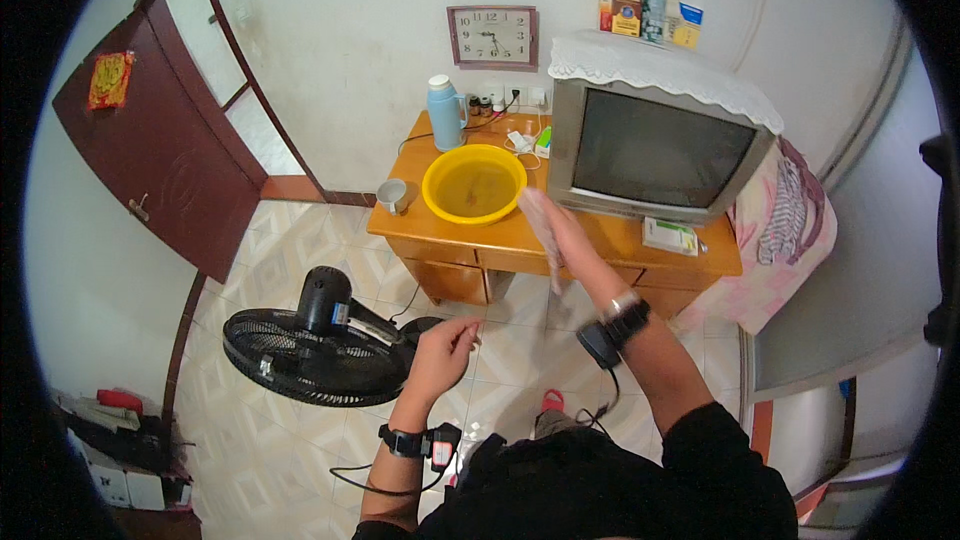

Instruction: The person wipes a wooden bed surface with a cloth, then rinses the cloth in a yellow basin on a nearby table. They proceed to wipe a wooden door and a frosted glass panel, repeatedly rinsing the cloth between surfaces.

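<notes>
My right hand (pixel 568 238) grips a thin, pale pinkish-grey cloth (pixel 541 225), which hangs down in front of the desk's edge. Close to the cloth's upper end stands a yellow plastic basin (pixel 431 204) with murky-looking liquid in it, on a wooden desk (pixel 409 225). My left hand (pixel 444 356) is lower, over the floor beside a black electric fan (pixel 315 356). Its fingers are curled in and nothing shows in them. Each wrist wears a strapped black device with a cable.
Left of the basin are a grey mug (pixel 392 197) and a blue thermos (pixel 447 114). A CRT television (pixel 664 146) with a lace cover fills the desk's right side, a small box (pixel 670 237) before it. Charger cables (pixel 527 141) lie behind the basin. A door (pixel 161 142) stands ajar at left.
</notes>
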`<state>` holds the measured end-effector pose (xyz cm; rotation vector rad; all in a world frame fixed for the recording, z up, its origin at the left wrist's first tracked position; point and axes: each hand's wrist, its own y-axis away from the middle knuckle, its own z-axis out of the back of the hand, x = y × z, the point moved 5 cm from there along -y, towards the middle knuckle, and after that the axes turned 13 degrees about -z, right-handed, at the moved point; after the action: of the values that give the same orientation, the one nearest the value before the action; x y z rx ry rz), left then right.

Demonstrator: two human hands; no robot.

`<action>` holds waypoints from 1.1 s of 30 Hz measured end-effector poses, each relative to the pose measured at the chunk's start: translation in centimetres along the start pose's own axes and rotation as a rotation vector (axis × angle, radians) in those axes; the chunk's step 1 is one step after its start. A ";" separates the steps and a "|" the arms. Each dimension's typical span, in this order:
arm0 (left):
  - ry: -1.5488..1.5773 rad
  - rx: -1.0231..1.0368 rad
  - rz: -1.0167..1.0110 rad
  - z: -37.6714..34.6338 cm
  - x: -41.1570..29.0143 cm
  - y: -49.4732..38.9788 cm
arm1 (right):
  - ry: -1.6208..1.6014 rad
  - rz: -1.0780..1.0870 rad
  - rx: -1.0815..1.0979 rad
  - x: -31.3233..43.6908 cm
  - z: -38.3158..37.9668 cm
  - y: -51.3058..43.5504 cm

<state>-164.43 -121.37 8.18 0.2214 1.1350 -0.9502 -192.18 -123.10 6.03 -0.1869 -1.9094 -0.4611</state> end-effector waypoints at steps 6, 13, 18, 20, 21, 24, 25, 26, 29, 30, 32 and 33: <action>-0.139 -0.150 0.036 0.6 2.4 -9.6 | 0.306 0.172 -0.144 2.6 0.0 -14.1; -0.324 -0.095 0.130 2.7 15.1 -21.1 | 0.919 -0.078 -0.078 -6.1 5.7 -21.8; -0.365 0.099 0.212 1.0 27.4 -28.9 | 1.325 0.012 0.092 -6.7 4.2 -25.3; -0.429 0.280 0.156 -0.9 31.2 -30.9 | 1.280 0.029 0.093 -7.3 3.1 -27.4; -0.485 0.404 0.140 -1.9 33.0 -31.9 | 1.279 0.061 0.084 -7.8 2.5 -28.6; -0.441 0.433 0.197 -4.2 36.3 -33.4 | 1.413 0.037 0.045 -10.8 1.7 -32.6; -0.476 0.447 0.191 -4.8 36.9 -33.9 | 1.485 0.030 0.026 -11.8 1.7 -33.7; -0.576 0.560 0.248 -5.6 37.7 -33.6 | 1.585 -0.025 -0.004 -12.8 1.8 -34.8; -0.730 0.630 0.197 -6.9 38.6 -33.3 | 1.470 -0.130 -0.025 -14.4 2.2 -36.4; -0.700 0.633 0.235 -7.2 39.1 -33.0 | 1.499 -0.110 0.010 -14.6 2.1 -36.5; -0.742 0.652 0.266 -7.6 40.0 -32.3 | 1.552 -0.156 0.087 -15.2 2.2 -36.5; -0.760 0.672 0.268 -7.8 40.3 -32.0 | 1.545 -0.087 0.087 -14.9 2.1 -36.5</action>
<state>-189.41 -157.45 -19.78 0.4890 0.0617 -1.0181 -200.83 -154.23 -16.68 0.2699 -0.4124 -0.3750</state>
